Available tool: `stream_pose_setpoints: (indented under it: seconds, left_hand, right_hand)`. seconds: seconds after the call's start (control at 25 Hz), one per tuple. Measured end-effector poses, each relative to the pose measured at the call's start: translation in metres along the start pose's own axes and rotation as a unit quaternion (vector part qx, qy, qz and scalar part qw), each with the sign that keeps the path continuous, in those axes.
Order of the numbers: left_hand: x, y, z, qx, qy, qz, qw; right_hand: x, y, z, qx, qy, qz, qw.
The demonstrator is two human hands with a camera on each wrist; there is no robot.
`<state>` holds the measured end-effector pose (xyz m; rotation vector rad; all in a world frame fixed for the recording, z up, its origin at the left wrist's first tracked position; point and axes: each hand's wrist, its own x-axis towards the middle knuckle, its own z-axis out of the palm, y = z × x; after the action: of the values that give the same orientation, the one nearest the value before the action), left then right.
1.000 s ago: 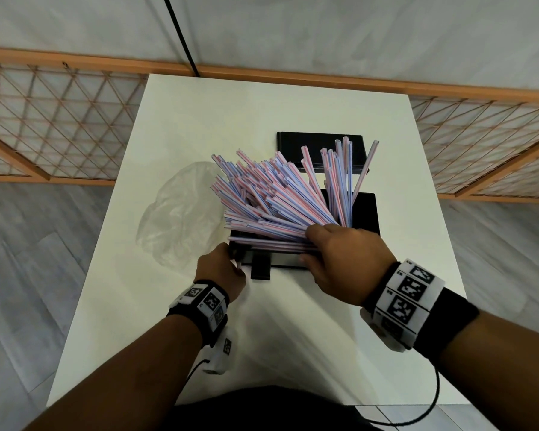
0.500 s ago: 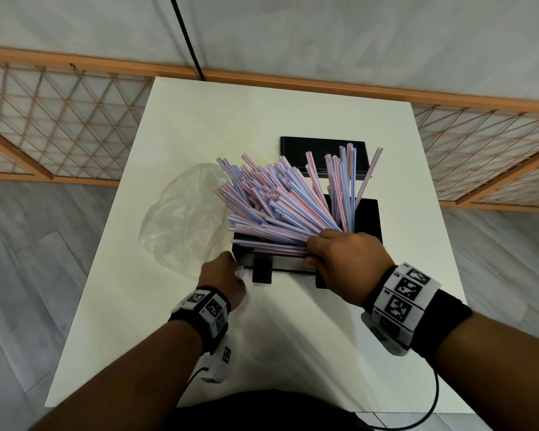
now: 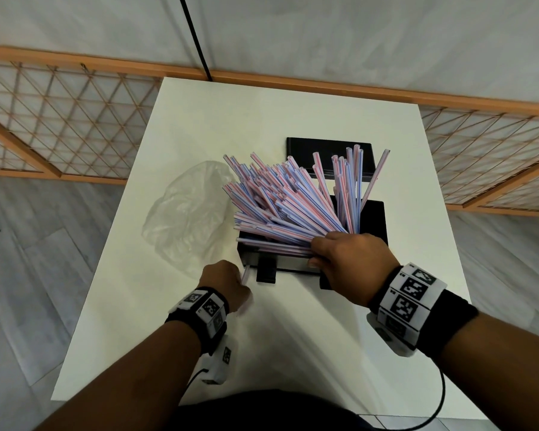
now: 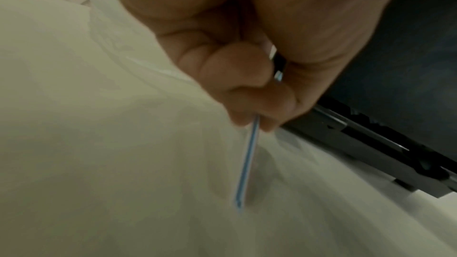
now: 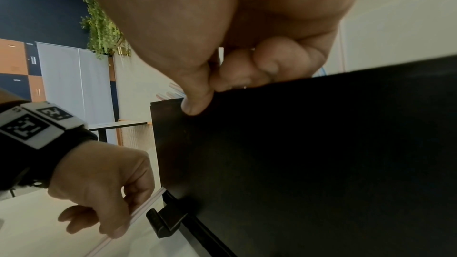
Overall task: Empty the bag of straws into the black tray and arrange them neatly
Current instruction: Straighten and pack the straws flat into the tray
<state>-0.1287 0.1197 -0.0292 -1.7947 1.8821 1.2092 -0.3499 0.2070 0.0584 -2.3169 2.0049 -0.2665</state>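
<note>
Striped pink-and-blue plastic straws (image 3: pixel 288 209) fan from the black plastic tray (image 3: pixel 372 219), right hand (image 3: pixel 350 262) clamped on their near ends. Left hand (image 3: pixel 226 283) pinches one stray straw (image 4: pixel 245 165) beside the tray; light, slippery, best gathered mid-length.

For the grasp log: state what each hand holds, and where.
Left hand pinches one straw near mid-length. Right hand grips the straw bundle's near ends.

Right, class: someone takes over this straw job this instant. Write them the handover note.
Left hand: pinches one stray straw on the table, beside the black tray.
Right hand: on the tray's near edge, fingers curled over the straws.
Plastic bag: emptied, lying left of the tray.
Done: the bag is emptied into the tray.
Left: the straws fan out untidily over the rim; add the stray, then align them all.
</note>
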Motion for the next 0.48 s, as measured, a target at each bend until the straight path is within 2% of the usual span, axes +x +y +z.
stream_pose_setpoints:
  seconds: [0.04, 0.24, 0.4, 0.48]
  left_hand:
    - [-0.0010, 0.0021, -0.0016, 0.004, -0.007, 0.000, 1.000]
    - [0.0044, 0.0079, -0.0073, -0.042, 0.037, -0.003, 0.998]
    - [-0.0031, 0.0025, -0.0055, 0.042, -0.037, -0.023, 0.998]
    - [-0.0045, 0.0027, -0.0045, 0.023, -0.033, -0.019, 0.999]
  right_hand:
    - [-0.0003, 0.0003, 0.0004, 0.000, 0.002, -0.001, 1.000]
    - [-0.0002, -0.0004, 0.0026, -0.001, 0.006, 0.000, 1.000]
    - [0.0003, -0.0003, 0.0020, -0.002, 0.009, -0.002, 1.000]
    - [0.0000, -0.0006, 0.0014, -0.001, 0.005, 0.002, 1.000]
